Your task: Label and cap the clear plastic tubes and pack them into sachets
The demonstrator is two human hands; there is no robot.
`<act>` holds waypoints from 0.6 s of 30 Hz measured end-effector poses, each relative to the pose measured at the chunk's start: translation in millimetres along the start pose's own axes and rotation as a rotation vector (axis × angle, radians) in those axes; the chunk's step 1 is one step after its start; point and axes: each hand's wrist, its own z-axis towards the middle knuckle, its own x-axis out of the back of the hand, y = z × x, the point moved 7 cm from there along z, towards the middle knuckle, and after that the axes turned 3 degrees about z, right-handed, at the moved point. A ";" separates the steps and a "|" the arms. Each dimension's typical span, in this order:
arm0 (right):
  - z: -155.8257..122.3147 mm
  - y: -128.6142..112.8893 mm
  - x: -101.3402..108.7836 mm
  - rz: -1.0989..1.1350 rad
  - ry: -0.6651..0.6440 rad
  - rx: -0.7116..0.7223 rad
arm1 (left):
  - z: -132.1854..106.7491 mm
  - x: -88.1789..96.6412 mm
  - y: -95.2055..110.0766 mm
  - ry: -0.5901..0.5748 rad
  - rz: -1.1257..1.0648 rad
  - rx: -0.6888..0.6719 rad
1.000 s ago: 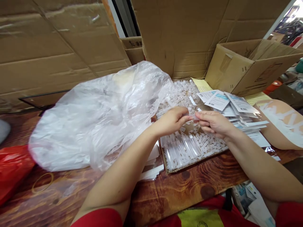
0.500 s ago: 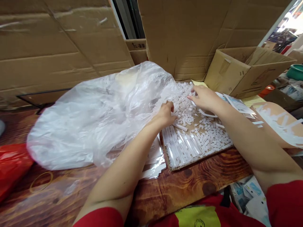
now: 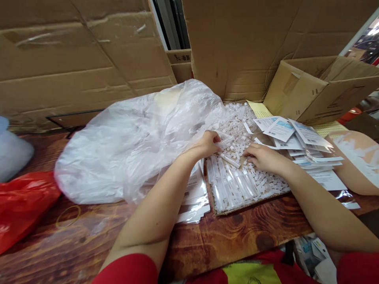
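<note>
My left hand is closed at the left side of a shallow cardboard tray, its fingers curled round clear plastic tubes whose ends stick out to the right. My right hand is low over the middle of the tray, fingertips bent together among small translucent white plastic pieces. Whether a piece is between those fingertips is hidden. A row of clear tubes with white parts lies side by side along the tray's near left. Loose small pieces cover the far half and the near right corner.
A large cloudy plastic bag spreads left of the tray. Printed cards in clear sleeves lie to the right, more cards at the tray's left edge. An open cardboard box stands behind; a red bag is far left.
My right hand has come nearer, from the far pile of pieces to the tray's middle. My left hand stays by the tubes. The view has swung slightly, showing more cards at right.
</note>
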 end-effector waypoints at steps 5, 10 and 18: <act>-7.6 7.9 5.4 0.082 0.116 -0.043 | -1.0 5.0 2.9 0.037 -0.096 0.005; -27.8 -7.0 46.1 0.436 0.596 0.129 | -21.6 17.8 45.8 0.124 -0.183 -0.371; -52.5 -32.2 65.7 0.525 0.876 0.333 | -43.8 -8.5 79.2 -0.033 -0.306 -0.527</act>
